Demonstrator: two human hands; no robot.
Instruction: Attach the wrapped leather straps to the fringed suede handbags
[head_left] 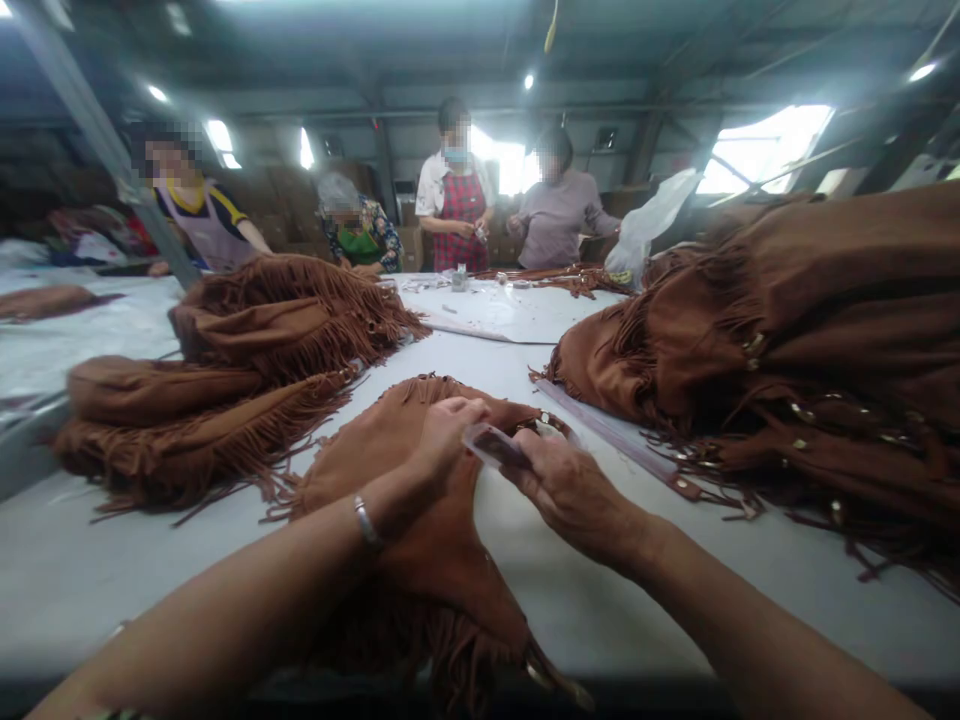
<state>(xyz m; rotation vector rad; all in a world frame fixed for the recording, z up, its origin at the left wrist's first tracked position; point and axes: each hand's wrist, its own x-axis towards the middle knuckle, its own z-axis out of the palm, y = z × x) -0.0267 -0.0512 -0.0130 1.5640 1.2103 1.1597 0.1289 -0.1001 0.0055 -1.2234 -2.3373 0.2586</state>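
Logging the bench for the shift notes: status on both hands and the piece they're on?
Left hand on fringed brown suede piece. Right hand pinching clear flat packet. Fringed suede pile and larger pile alongside, not touching hands.

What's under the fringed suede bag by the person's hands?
A white table lies under the fringed suede bag, showing around its edges; the part beneath is covered, so anything there cannot be seen.

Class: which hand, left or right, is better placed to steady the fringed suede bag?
Left, probably: the left hand rests on the fringed suede bag, while the right hand holds a clear plastic packet.
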